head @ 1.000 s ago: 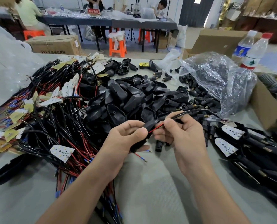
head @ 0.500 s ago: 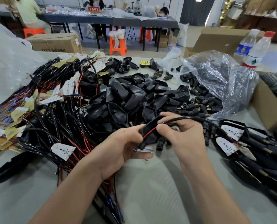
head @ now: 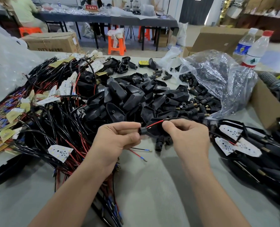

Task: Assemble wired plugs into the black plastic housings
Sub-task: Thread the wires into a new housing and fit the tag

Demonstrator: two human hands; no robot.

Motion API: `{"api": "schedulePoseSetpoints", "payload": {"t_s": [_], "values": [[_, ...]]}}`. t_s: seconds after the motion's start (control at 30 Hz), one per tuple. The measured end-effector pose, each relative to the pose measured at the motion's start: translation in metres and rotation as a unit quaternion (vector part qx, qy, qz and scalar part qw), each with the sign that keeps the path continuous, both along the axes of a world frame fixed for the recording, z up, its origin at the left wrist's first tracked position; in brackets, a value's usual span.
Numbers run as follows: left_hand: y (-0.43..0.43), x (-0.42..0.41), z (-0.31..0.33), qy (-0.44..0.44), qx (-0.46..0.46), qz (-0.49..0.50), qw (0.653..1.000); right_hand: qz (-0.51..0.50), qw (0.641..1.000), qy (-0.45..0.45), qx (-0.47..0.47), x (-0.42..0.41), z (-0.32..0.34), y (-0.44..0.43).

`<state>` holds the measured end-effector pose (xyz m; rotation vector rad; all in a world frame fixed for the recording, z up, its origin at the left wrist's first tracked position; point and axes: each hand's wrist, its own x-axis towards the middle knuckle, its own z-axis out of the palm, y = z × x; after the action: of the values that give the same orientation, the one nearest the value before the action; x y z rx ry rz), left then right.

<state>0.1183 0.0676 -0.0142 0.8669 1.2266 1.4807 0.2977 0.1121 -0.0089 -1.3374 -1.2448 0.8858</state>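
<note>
My left hand pinches the narrow neck end of a black plastic housing held above the table. My right hand grips the housing's wide end and the red and black wire lying across it. Two thin wire ends with blue crimps hang out below my left hand. A heap of empty black housings lies just behind my hands. A big tangle of wired LED boards fills the left side.
A clear plastic bag spills small black plugs at back right. Finished assemblies lie at the right. Two water bottles and cardboard boxes stand behind. People work at a far table.
The housing has turned so its open side faces up and the red wire lies across it. My hands have spread slightly apart, and the wire ends now hang lower.
</note>
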Motion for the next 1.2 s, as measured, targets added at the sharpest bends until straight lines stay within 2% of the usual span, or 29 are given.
{"api": "schedulePoseSetpoints", "payload": {"t_s": [0.1, 0.17, 0.3, 0.47, 0.57, 0.7, 0.8, 0.9, 0.97, 1.03, 1.07, 1.1, 1.17, 1.2], "values": [[0.001, -0.003, 0.002, 0.068, 0.007, 0.075, 0.995, 0.094, 0.981, 0.158, -0.069, -0.002, 0.001, 0.003], [0.002, -0.007, 0.002, 0.127, 0.021, 0.156, 0.979, 0.126, 0.969, 0.195, -0.086, -0.002, -0.002, 0.005], [-0.001, -0.014, 0.006, 0.22, 0.097, 0.256, 0.936, 0.075, 0.955, 0.266, -0.104, -0.002, -0.006, 0.009], [-0.003, -0.03, 0.013, 0.158, 0.126, 0.321, 0.925, -0.023, 0.94, 0.33, -0.077, 0.007, -0.004, 0.016], [-0.002, -0.038, 0.014, 0.105, 0.104, 0.337, 0.93, -0.031, 0.945, 0.323, -0.037, 0.008, 0.001, 0.016], [-0.002, -0.037, 0.013, 0.081, 0.083, 0.347, 0.931, -0.02, 0.942, 0.334, -0.015, 0.01, 0.004, 0.017], [-0.003, -0.038, 0.014, 0.096, 0.089, 0.355, 0.926, 0.026, 0.922, 0.383, -0.06, 0.018, 0.005, 0.021], [-0.004, -0.038, 0.014, 0.121, 0.105, 0.368, 0.916, 0.078, 0.886, 0.445, -0.105, 0.024, 0.003, 0.026], [-0.005, -0.037, 0.014, 0.14, 0.087, 0.363, 0.917, 0.102, 0.872, 0.465, -0.117, 0.029, 0.001, 0.03], [-0.006, -0.037, 0.013, 0.198, 0.036, 0.347, 0.916, 0.134, 0.867, 0.465, -0.119, 0.034, 0.0, 0.032], [-0.007, -0.036, 0.012, 0.263, 0.004, 0.339, 0.903, 0.147, 0.863, 0.467, -0.123, 0.036, 0.0, 0.033], [-0.009, -0.033, 0.012, 0.356, -0.015, 0.337, 0.871, 0.162, 0.86, 0.466, -0.13, 0.038, 0.0, 0.033], [-0.011, -0.026, 0.011, 0.528, 0.015, 0.359, 0.77, 0.194, 0.862, 0.446, -0.144, 0.04, 0.0, 0.033], [-0.011, -0.022, 0.01, 0.576, 0.055, 0.367, 0.728, 0.209, 0.866, 0.432, -0.143, 0.039, -0.001, 0.032]]}}
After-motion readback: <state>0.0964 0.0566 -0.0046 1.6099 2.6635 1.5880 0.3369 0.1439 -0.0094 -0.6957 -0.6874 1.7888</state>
